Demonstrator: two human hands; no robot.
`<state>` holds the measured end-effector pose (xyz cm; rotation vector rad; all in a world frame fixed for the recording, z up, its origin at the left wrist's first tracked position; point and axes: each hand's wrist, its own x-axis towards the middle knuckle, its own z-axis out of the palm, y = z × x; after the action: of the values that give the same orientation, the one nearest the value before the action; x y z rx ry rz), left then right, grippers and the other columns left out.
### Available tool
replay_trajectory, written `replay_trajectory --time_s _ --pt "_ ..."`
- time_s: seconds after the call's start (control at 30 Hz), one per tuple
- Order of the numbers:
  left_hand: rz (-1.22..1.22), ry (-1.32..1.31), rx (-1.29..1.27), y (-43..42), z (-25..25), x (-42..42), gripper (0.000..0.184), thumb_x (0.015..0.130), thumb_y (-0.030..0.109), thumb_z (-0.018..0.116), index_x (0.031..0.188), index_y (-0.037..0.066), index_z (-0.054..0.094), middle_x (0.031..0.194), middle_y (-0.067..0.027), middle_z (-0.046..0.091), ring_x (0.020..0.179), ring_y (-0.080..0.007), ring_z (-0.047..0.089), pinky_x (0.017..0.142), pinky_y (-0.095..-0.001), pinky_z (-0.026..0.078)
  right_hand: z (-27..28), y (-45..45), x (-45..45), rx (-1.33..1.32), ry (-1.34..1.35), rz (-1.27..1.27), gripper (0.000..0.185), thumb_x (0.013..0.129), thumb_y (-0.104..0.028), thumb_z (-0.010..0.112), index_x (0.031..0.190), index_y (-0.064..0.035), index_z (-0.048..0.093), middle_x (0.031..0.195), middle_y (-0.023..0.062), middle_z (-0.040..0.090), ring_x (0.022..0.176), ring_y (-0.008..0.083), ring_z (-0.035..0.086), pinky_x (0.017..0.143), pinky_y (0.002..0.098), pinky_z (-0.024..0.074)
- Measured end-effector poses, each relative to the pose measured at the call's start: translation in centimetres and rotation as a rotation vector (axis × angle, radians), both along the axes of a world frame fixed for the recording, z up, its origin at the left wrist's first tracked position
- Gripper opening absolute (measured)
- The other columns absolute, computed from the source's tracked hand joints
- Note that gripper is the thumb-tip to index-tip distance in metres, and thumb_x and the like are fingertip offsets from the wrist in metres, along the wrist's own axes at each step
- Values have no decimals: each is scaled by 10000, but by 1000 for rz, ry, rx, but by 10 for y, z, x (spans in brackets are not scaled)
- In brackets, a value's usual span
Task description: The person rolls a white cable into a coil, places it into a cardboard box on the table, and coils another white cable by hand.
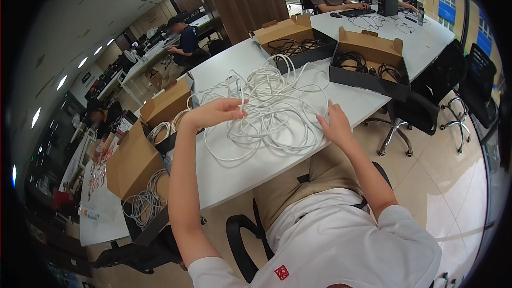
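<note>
A large tangled heap of white cables [277,112] lies on the white table in front of me, with loops spreading toward the table's near edge. My left hand [221,112] is over the heap's left side, its thumb and fingers bent toward each other around a strand of white cable. At the right side of the heap is my right hand [335,122], with thumb and fingers around the outer loop of cable. Whether either hand grips its strand firmly is too small to tell.
Open boxes of black cables [298,48] [368,66] stand behind the heap. To the left, open boxes hold white cables [161,132] and grey cables [146,202]. Black chairs [432,96] are at right. Several people sit at tables farther off, near a black computer case [388,3].
</note>
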<state>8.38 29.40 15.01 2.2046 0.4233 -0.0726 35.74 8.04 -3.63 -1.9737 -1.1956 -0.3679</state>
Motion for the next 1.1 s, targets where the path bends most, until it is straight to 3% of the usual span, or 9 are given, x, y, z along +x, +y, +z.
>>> replay_trajectory --time_s 0.17,0.27,0.47,0.57,0.7,0.73,0.87,1.0,1.1 --pt "266 113 -36 22 -10 -40 823 766 150 732 1438 -5 283 1112 -105 647 802 -100 622 711 -242 512 44 -17 -16 367 -2 4 247 818 -139 639 1016 8 649 860 147 583 809 290 570 724 378 466" --pt "234 148 -195 36 -35 -63 853 749 135 733 1449 9 262 1124 -130 643 648 -100 621 630 -239 528 44 -19 -22 140 287 312 241 800 -125 641 1023 -37 668 862 109 624 806 268 595 712 362 473" --pt "258 7 -301 30 -60 -64 483 905 170 532 1340 -10 427 1055 -113 671 614 -111 630 582 -219 511 32 12 -47 -169 -61 667 288 756 -92 652 1043 -81 675 935 82 667 888 269 618 733 355 492" --pt "398 53 -125 52 -89 -55 355 937 193 453 1216 -14 526 998 -102 684 593 -117 628 558 -227 503 26 24 -57 -114 -85 661 336 752 -98 658 1088 -98 661 942 67 672 914 262 615 757 365 495" --pt "382 136 212 55 -119 -43 349 886 237 542 1118 -19 582 889 -78 684 571 -131 622 527 -242 480 22 36 -56 -151 -247 642 390 737 -88 675 1125 -107 649 939 49 675 891 241 608 769 361 479" --pt "392 107 209 52 -127 -40 326 857 258 591 1022 -21 628 843 -125 661 630 -195 656 564 -307 494 25 34 -57 -173 -272 608 388 732 -74 677 1118 -105 654 930 47 677 878 235 608 771 358 474" --pt "410 140 581 48 -146 -31 482 762 358 708 1099 25 619 920 -161 666 906 -315 643 764 -400 501 36 31 -54 99 -173 678 322 729 -16 679 1044 -84 686 859 56 682 796 225 602 718 338 463" --pt "547 141 745 25 -159 -26 475 726 342 708 1062 18 621 879 -168 660 852 -324 636 749 -407 494 58 25 -56 535 -83 496 206 770 13 670 968 -37 700 796 82 672 700 200 587 611 275 432" --pt "588 147 691 23 -162 -23 457 723 324 699 1061 27 613 932 -180 649 913 -340 622 798 -424 488 77 13 -53 576 102 371 175 805 -19 654 974 -37 696 779 62 668 662 135 562 564 246 407"
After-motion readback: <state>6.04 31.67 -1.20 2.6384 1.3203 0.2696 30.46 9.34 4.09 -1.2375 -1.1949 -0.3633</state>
